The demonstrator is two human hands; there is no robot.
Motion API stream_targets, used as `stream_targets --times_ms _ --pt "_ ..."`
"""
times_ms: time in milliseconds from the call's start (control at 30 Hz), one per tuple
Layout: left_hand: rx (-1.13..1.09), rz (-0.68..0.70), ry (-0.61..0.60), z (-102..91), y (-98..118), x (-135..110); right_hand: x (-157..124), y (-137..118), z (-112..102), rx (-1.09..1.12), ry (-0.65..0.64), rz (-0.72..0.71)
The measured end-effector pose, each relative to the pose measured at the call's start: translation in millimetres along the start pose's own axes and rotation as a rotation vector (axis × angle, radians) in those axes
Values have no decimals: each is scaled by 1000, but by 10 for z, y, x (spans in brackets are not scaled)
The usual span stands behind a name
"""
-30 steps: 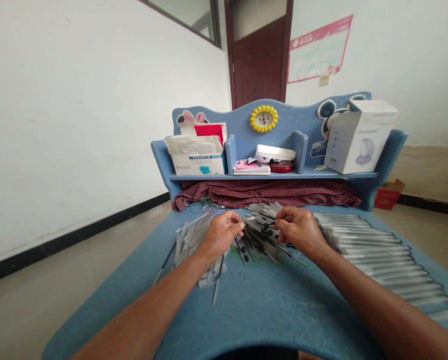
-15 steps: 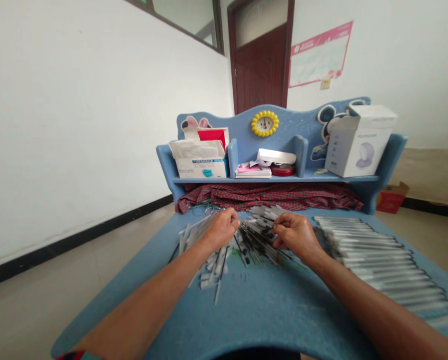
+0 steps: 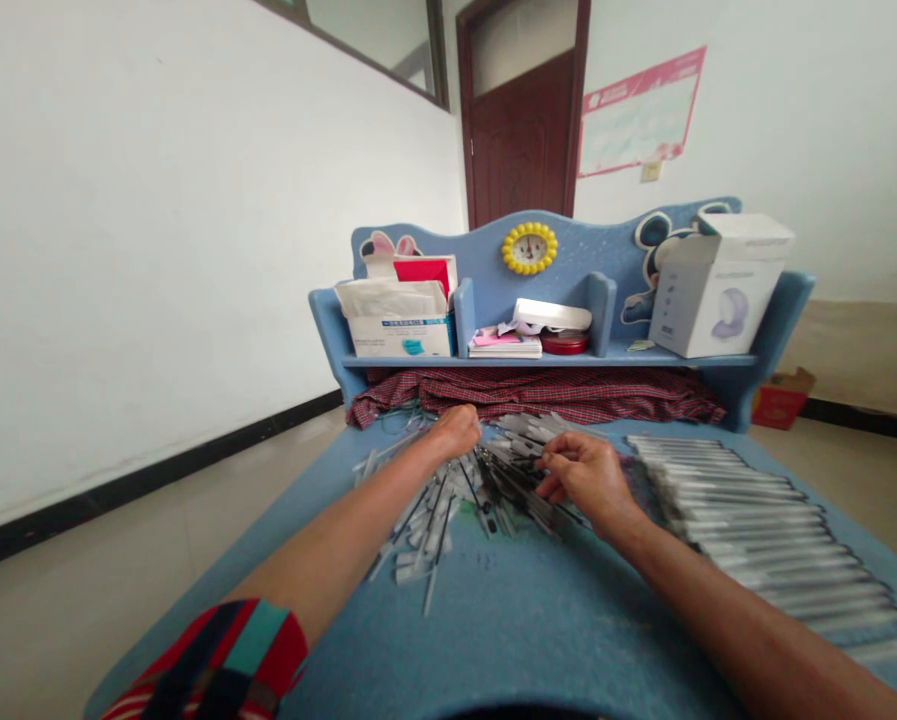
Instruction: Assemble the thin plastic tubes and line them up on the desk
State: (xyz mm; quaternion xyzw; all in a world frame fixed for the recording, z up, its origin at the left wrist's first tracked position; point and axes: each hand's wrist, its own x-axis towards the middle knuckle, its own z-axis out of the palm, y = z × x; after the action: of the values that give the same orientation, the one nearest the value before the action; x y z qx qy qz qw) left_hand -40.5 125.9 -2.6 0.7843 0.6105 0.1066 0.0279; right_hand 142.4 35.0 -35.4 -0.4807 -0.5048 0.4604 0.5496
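A loose heap of thin grey and black pen parts (image 3: 493,470) lies in the middle of the blue desk (image 3: 523,620). My left hand (image 3: 455,430) reaches to the far side of the heap, fingers curled down into the pieces. My right hand (image 3: 579,475) rests on the heap's right side, its fingers pinched together on a thin dark piece. What my left hand holds, if anything, is hidden.
A long neat row of grey pens (image 3: 748,520) runs down the desk's right side. Behind the heap lies a red checked cloth (image 3: 538,390). The shelf above it bears a mask box (image 3: 399,330), a small yellow clock (image 3: 529,248) and a white carton (image 3: 718,285).
My left hand has moved farther away, from the heap's left side to its back edge, and my striped sleeve has come into view. My right hand has stayed almost still.
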Motion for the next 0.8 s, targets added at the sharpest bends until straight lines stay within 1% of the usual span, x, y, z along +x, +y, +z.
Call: stream_targets --times_ms 233,433,633,800 --pt "35 11 7 -2 -44 70 13 43 36 62 13 6" --pt "69 69 7 39 -11 99 19 99 60 62 9 -14" --pt "91 93 28 41 -7 86 6 51 66 130 43 9" --pt "101 108 29 32 8 63 27 31 28 144 59 -34"
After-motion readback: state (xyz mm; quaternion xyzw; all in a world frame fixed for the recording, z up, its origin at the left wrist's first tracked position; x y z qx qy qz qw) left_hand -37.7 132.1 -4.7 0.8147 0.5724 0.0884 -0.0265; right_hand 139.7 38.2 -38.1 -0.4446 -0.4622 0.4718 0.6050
